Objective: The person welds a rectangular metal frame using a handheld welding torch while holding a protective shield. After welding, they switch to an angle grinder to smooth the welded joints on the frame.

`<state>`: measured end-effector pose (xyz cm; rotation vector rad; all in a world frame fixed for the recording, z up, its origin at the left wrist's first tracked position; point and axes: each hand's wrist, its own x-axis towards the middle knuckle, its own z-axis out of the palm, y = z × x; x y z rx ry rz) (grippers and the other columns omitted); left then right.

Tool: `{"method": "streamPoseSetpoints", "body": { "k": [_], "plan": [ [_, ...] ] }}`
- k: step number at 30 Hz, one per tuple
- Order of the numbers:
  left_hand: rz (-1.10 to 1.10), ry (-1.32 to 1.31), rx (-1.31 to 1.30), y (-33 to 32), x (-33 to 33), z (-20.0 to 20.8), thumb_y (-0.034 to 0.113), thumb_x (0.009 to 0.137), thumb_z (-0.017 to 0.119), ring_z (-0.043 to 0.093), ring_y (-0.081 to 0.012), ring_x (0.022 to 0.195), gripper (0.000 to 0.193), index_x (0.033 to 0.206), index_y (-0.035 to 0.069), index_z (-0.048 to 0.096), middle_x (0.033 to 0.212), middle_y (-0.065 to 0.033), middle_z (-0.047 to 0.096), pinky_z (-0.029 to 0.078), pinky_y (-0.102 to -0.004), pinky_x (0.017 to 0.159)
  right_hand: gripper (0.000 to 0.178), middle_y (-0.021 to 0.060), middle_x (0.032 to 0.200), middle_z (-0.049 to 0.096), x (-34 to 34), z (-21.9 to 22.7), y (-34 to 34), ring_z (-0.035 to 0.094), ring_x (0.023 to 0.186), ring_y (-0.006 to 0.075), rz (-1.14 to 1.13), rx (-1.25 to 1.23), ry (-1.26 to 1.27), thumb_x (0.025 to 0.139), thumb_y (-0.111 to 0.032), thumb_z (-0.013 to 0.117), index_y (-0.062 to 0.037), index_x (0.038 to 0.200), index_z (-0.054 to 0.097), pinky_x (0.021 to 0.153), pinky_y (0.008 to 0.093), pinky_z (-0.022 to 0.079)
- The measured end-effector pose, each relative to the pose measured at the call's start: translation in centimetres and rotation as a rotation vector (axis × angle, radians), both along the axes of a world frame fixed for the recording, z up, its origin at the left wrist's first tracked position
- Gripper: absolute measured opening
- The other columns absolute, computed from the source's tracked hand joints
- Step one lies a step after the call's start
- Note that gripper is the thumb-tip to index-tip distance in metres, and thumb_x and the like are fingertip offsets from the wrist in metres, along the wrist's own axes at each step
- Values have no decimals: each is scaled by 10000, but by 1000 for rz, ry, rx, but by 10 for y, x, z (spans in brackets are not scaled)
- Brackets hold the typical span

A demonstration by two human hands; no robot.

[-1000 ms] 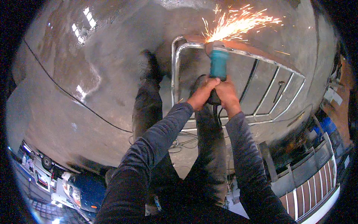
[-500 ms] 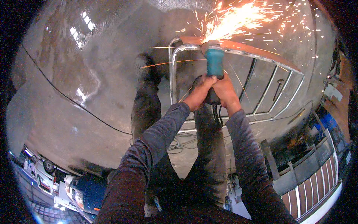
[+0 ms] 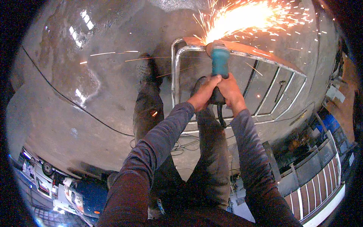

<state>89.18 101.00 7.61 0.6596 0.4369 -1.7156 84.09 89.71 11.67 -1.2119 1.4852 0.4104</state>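
An angle grinder point(image 3: 220, 62) with a teal body and black rear part points away from me, held in both hands. My left hand point(image 3: 205, 92) is wrapped round its left side, and my right hand point(image 3: 231, 92) grips the right side, the two meeting at the thumbs. The grinder's disc end touches the top edge of a welded metal tube frame point(image 3: 174, 72) lying on the floor. Bright sparks point(image 3: 242, 19) spray from that contact, away and to the right. A brown-orange strip point(image 3: 245, 48) runs along the frame's far edge. The cord point(image 3: 221, 115) hangs from the grinder's rear.
My boot point(image 3: 145, 70) stands left of the frame; my other foot is by the grinder. A long cable point(image 3: 72, 100) crosses the concrete floor, with coils point(image 3: 185, 143) between my legs. A tool-like metal piece point(image 3: 280, 90) lies among the bars. Vehicles point(image 3: 85, 196) stand lower left, a slatted panel point(image 3: 317, 193) lower right.
The grinder has shifted slightly to the right along the frame's edge, both hands moving with it. The spark spray is larger, and a few sparks now fly left.
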Motion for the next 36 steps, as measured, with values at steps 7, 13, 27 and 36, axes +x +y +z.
{"method": "streamPoseSetpoints", "body": {
  "k": [7,13,27,36],
  "plan": [
    [-63,-192,64,-3,5,10,494,976,509,566,-164,1073,526,1301,81,485,1188,-70,582,466,-347,917,339,118,912,677,9,15,-1,637,763,202,-104,4,49,844,-177,707,-2,1091,557,664,380,528],
    [21,67,161,-1,3,1,501,969,527,566,-178,1068,539,1305,82,476,1196,-67,571,467,-355,910,463,128,1010,660,12,5,-2,627,840,207,183,-33,76,871,-252,693,24,1198,517,752,364,524],
    [76,90,112,8,-12,-15,517,961,524,573,-179,1032,557,1298,78,469,1153,-68,576,482,-358,891,442,175,1017,683,2,-17,2,662,910,274,207,-64,102,828,-266,716,8,1147,580,784,392,526],
    [145,88,144,7,-3,-11,568,965,472,619,-227,1035,571,1300,109,533,1190,-80,630,483,-398,937,452,187,1006,699,11,-26,5,685,921,311,158,-70,112,800,-276,752,7,1120,606,797,410,538]
  ]
}}
